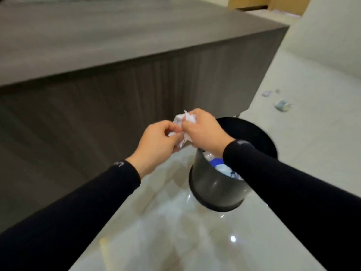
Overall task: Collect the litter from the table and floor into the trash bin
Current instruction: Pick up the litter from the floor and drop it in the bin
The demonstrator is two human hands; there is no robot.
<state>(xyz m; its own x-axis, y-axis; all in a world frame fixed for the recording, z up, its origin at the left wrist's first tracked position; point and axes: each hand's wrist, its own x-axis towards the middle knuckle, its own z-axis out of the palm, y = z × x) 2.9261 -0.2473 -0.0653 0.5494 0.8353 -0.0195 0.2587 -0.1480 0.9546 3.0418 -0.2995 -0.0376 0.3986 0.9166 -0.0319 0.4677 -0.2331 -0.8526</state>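
Step in hand: crumpling a white wad of creased paper point(182, 126) between left hand point(156, 141) and right hand point(203, 130), held in the air just to the 9 o'clock side of the round black plastic trash bin point(214, 184).
Grip, left: fingers curled and pinching the lower edge of the wad.
Grip, right: fist closed over the top of the same wad.
Bin: upright on the floor, partly filled with white and blue scraps; right sleeve crossing over its mouth.
Progress: judged well along, not finished.
Litter left: small pale blue-and-white scraps point(282, 104) on the floor at 2 o'clock, well apart from the bin; more faint bits farther off at 1 o'clock, too blurred to name.
Next move: probably a short carry toward 3 o'clock until over the opening, then letting go with both hands; afterwards a walk to the 2 o'clock scraps.
Surface: glossy pale tiled floor point(175, 231), reflecting ceiling lights.
Room: long dark grey wood-grain table point(97, 45) from 9 to 12 o'clock, solid panelled side, no litter visible on its top.
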